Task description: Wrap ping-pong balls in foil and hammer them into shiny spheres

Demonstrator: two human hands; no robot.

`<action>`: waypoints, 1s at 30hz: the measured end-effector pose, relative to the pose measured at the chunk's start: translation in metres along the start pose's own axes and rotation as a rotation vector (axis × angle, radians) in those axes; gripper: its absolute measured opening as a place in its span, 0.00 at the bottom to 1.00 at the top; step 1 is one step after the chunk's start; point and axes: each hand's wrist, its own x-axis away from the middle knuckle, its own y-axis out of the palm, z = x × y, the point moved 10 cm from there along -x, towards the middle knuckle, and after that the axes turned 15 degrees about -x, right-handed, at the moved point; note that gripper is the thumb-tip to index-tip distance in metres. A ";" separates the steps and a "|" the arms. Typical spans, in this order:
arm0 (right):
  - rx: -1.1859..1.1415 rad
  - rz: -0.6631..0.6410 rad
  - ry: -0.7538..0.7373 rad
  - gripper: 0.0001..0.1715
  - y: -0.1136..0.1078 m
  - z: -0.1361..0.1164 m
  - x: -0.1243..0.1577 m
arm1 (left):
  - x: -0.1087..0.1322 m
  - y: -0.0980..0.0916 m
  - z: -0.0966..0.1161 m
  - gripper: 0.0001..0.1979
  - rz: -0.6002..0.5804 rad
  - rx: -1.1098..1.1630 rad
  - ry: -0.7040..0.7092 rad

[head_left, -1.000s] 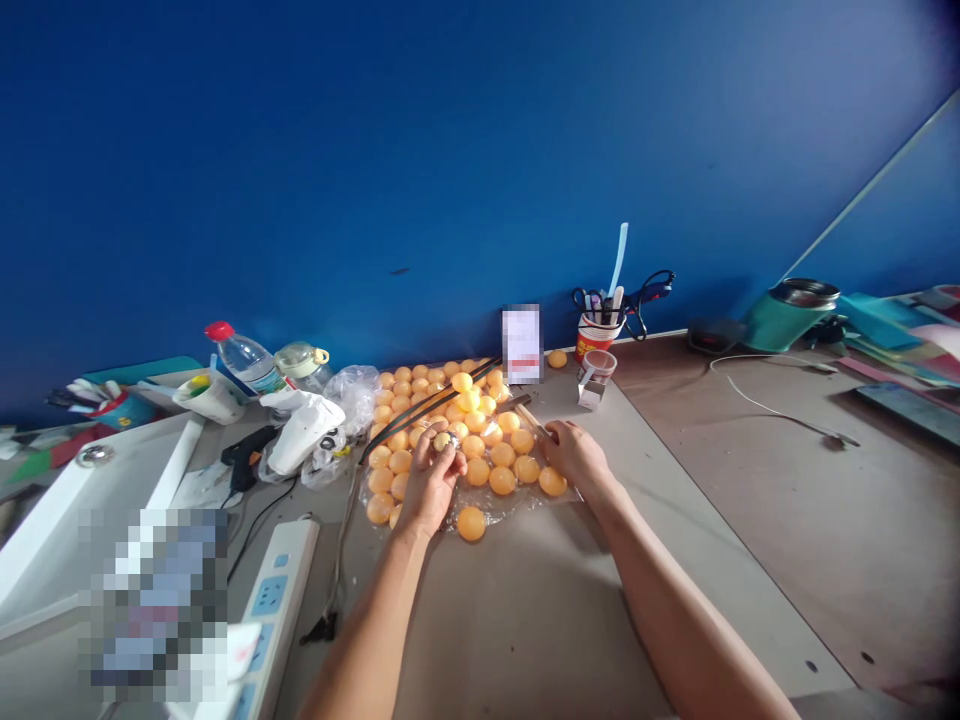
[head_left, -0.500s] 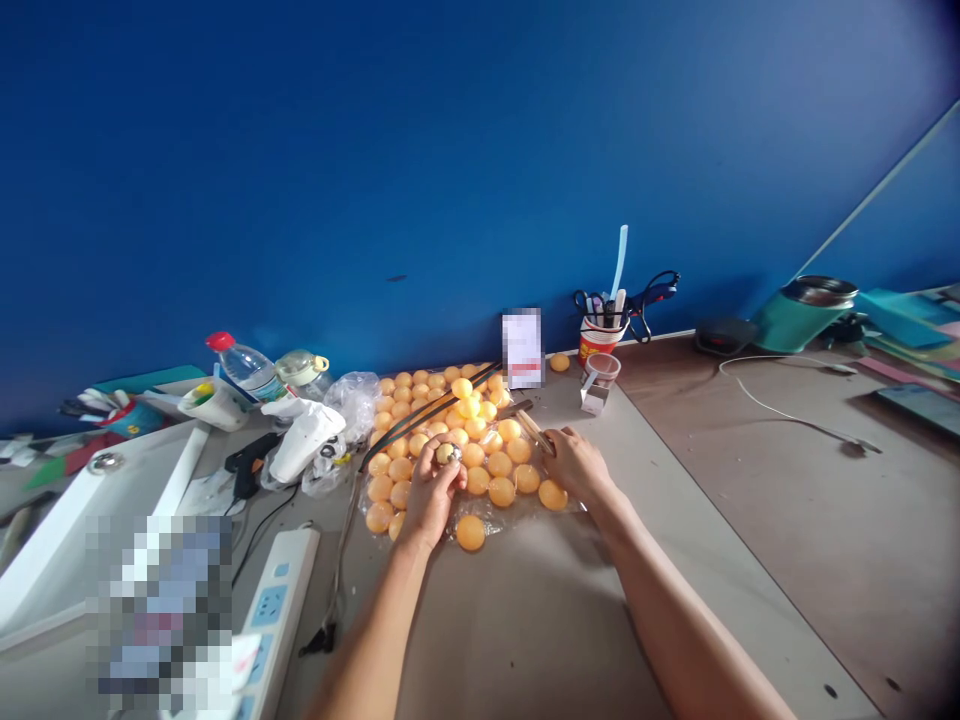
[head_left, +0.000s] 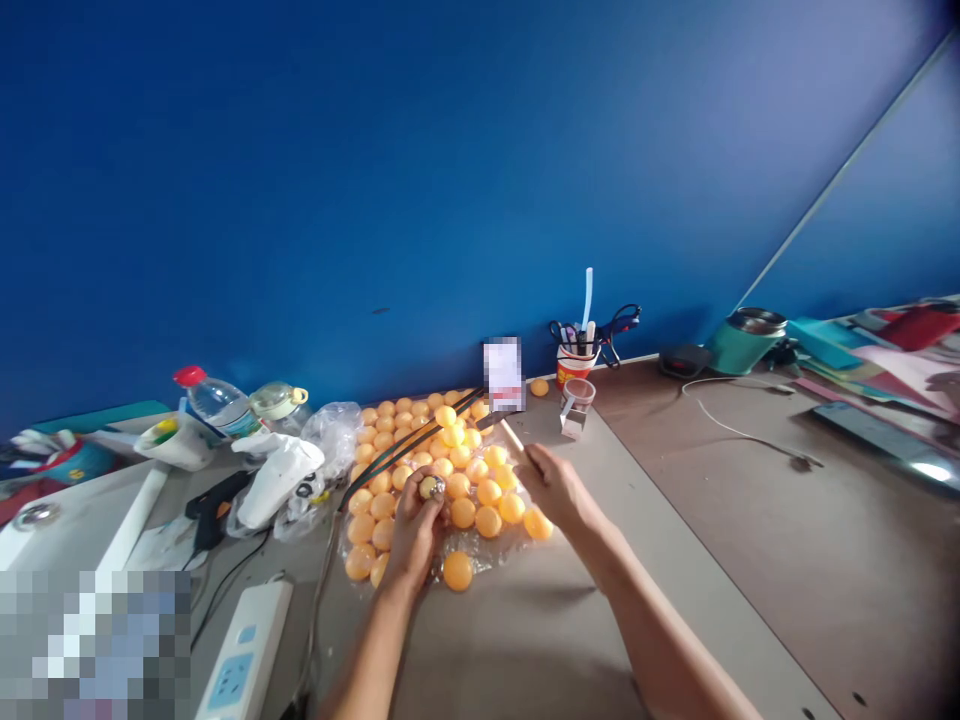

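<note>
My left hand (head_left: 411,528) is closed around a small ball with a shiny metal piece on it (head_left: 430,487), held just above a heap of orange balls (head_left: 442,466) lying on clear plastic on the desk. My right hand (head_left: 553,487) is closed on a thin wooden stick (head_left: 513,436) that points up and away toward the wall, with its far tip over the heap. The two hands are a short gap apart. One orange ball (head_left: 457,570) lies nearest me, and another (head_left: 538,387) sits alone by the wall.
A red cup of scissors and pens (head_left: 575,362) and a small clear cup (head_left: 577,398) stand behind the heap. Left: a water bottle (head_left: 214,398), a black glue gun (head_left: 214,496), crumpled bags, a power strip (head_left: 244,655). Right: a teal pot (head_left: 745,340) and a white cable (head_left: 739,430).
The view has swung up and to the right, so everything sits lower and further left. My right hand has lifted the stick off the heap. My left hand still holds the ball.
</note>
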 end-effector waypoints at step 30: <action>0.203 -0.224 -0.211 0.06 0.070 -0.054 0.041 | -0.002 -0.012 0.000 0.10 0.108 -0.318 -0.088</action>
